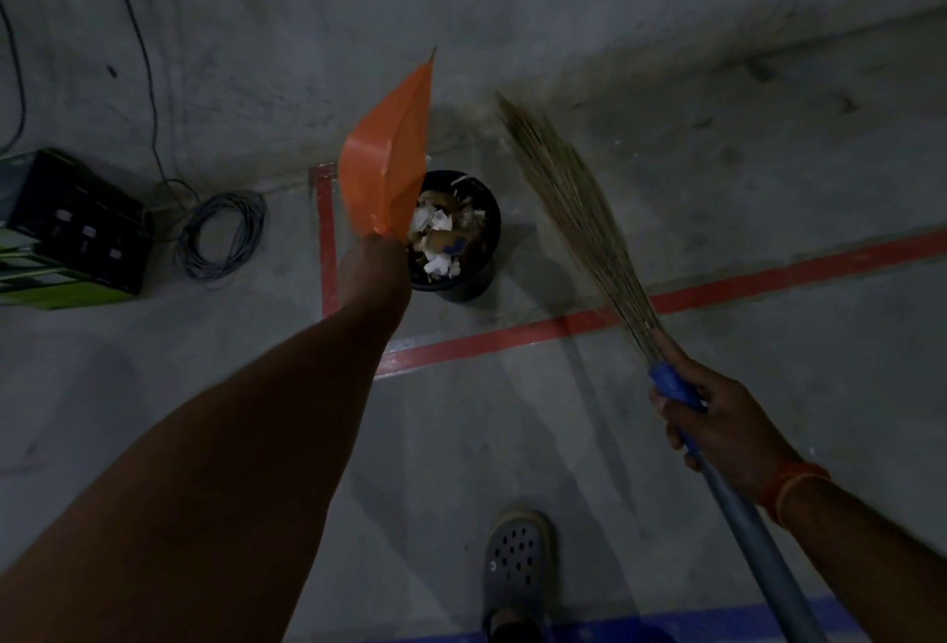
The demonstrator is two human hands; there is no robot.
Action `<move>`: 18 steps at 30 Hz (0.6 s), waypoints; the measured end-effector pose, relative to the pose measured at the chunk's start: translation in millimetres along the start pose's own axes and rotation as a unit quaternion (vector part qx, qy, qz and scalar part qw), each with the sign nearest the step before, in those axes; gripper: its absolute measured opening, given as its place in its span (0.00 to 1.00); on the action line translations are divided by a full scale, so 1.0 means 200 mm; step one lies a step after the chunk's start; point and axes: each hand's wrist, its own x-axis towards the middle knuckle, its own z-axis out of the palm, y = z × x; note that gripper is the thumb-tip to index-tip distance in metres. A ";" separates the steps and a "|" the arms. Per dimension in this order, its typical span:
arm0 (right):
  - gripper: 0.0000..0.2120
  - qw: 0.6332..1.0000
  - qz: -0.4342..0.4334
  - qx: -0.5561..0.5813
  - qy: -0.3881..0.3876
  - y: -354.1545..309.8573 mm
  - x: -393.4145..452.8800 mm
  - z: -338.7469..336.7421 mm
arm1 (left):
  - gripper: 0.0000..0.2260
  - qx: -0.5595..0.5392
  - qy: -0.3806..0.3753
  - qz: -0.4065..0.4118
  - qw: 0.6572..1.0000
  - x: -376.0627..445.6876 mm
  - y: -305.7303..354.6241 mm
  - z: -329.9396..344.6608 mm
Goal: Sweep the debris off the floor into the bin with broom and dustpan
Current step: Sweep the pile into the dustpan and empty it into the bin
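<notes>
Overhead, dustpan (387, 165) in outstretched left hand (371, 265)

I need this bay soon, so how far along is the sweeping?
Nearly done. Paper scraps already fill the bin. The left hand holds the dustpan tipped over it; the right hand holds the broom raised. No debris shows on the visible floor.

A black crate (77, 227) sits beside a coiled cable (221, 236).

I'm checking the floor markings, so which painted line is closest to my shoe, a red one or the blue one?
The blue line at the bottom edge, running right beside the grey shoe. The red lines lie farther ahead, near the black bin.
</notes>
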 end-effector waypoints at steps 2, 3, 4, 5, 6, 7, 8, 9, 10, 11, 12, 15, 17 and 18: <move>0.34 1.000 -0.008 0.001 0.002 -0.01 -0.01 0.00 | 0.09 -0.011 0.001 0.003 1.000 -0.03 0.00 0.00; 0.34 1.000 -0.010 0.001 0.001 -0.01 -0.02 0.00 | 0.09 -0.018 0.005 0.002 1.000 -0.05 0.00 0.00; 0.34 1.000 -0.011 0.001 0.000 -0.01 -0.03 0.00 | 0.09 -0.028 0.009 -0.002 1.000 -0.07 -0.01 0.01; 0.34 1.000 -0.011 0.000 -0.001 -0.01 -0.04 0.00 | 0.09 -0.045 0.014 -0.013 0.999 -0.09 0.00 0.00; 0.34 1.000 -0.012 -0.001 -0.001 -0.02 -0.05 -0.01 | 0.09 -0.055 0.017 -0.018 0.998 -0.12 0.00 0.00; 0.34 1.000 -0.012 -0.002 -0.001 -0.02 -0.07 -0.02 | 0.08 -0.060 0.022 -0.018 0.998 -0.14 0.00 -0.01; 0.34 1.000 -0.012 -0.003 -0.002 -0.01 -0.08 -0.02 | 0.09 -0.071 0.027 -0.025 0.997 -0.17 0.00 0.00; 0.33 1.000 -0.012 -0.004 -0.003 -0.01 -0.09 -0.03 | 0.09 -0.080 0.026 -0.035 0.996 -0.21 0.01 -0.01; 0.33 1.000 -0.012 -0.005 -0.005 0.00 -0.11 -0.04 | 0.08 -0.086 0.028 -0.041 0.995 -0.24 0.01 -0.01; 0.33 1.000 -0.013 -0.007 -0.007 0.01 -0.13 -0.05 | 0.06 -0.092 0.030 -0.047 0.994 -0.28 0.02 -0.01; 0.33 1.000 -0.014 -0.009 -0.008 0.03 -0.15 -0.06 | 0.06 -0.096 0.032 -0.050 0.994 -0.32 0.01 0.00; 0.32 1.000 -0.018 -0.015 -0.010 0.06 -0.22 -0.10 | 0.07 -0.079 0.028 -0.026 0.996 -0.46 0.00 0.01; 0.30 0.999 -0.026 -0.017 -0.019 0.07 -0.30 -0.13 | 0.07 -0.071 0.020 -0.015 0.997 -0.58 0.00 0.01; 0.29 0.999 -0.030 -0.021 -0.020 0.08 -0.34 -0.14 | 0.08 -0.056 0.014 -0.011 0.998 -0.65 0.00 0.02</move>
